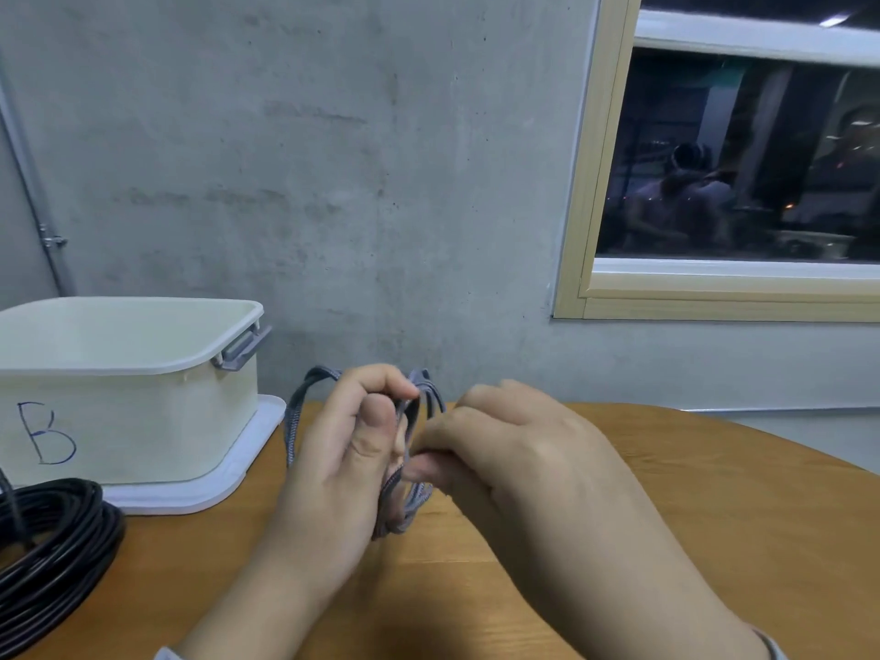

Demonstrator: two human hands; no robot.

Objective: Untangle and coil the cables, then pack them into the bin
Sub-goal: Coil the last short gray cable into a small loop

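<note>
Coiling grey cable (413, 469) above surface (666, 493): left hand (333, 469) gripped loops, right hand (514, 450) pinched strand. Bin (143, 397) stood left; black cable (52, 540) lay coiled nearby. Next move likely needed finishing wrap, then carrying coil to bin.

Round wooden table (666, 540). White lid (209, 488) lies flat on it at far left, cream bin (143, 421) marked "B" standing on the lid. Black cable coil (52, 554) rests just in front of the bin.

two bare hands (333, 469), bare forearms, pale sleeve cuffs at both wrists
</note>
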